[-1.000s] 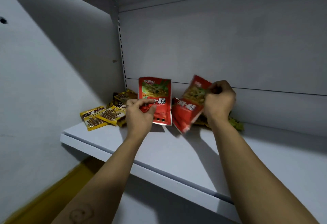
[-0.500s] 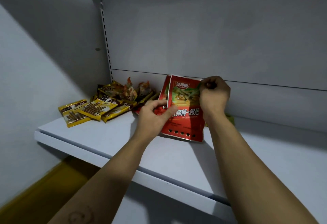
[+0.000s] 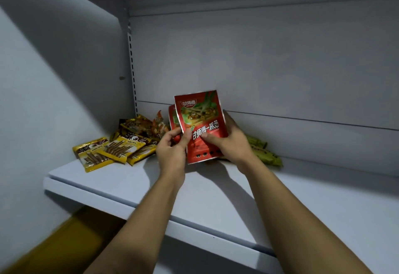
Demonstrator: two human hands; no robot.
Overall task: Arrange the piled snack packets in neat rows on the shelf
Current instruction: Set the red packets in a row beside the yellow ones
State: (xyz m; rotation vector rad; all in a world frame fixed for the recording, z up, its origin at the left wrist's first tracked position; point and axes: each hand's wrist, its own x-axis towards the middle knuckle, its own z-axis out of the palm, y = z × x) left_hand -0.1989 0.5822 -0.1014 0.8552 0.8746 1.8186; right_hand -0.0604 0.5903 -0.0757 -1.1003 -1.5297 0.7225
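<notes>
The red snack packet (image 3: 199,126) was held upright over the shelf (image 3: 216,198), a second red packet (image 3: 172,118) behind it. I saw the left hand (image 3: 172,154) pinching its 8 o'clock edge and the right hand (image 3: 231,144) gripping its 4 o'clock side. Yellow packets (image 3: 108,150) lay at 9 o'clock, green packets (image 3: 263,152) at 3.

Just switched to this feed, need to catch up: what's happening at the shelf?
A person holds two red packets upright, one behind the other, at the back of the shelf: left hand at their left edge, right hand at the right. Yellow packets lie piled to the left, green packets behind the right hand. No neat rows yet.
</notes>
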